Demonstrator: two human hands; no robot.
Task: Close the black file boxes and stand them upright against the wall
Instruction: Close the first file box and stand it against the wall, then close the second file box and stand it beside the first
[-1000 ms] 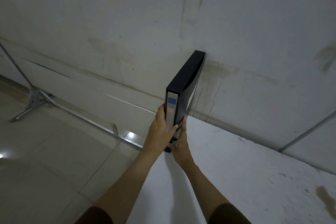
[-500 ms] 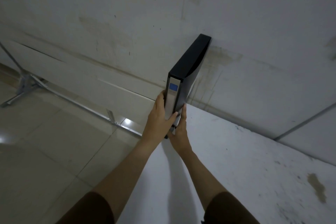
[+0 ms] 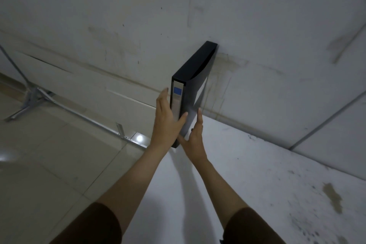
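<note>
Head view: a closed black file box (image 3: 195,77) stands upright on the white tabletop (image 3: 257,174), its far end touching the wall (image 3: 257,16). My left hand (image 3: 166,123) lies flat on its labelled spine, fingers spread. My right hand (image 3: 195,138) presses the box's right face, fingers straight.

Dim, greyish, wide-angle-warped view; glare on floor (image 3: 139,138).

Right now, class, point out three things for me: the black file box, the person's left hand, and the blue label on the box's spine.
black file box (image 3: 195,67): head view, on its dark top edge.
left hand (image 3: 165,123): head view, back of the hand.
blue label (image 3: 177,90): head view, middle of the blue square on the spine.
</note>
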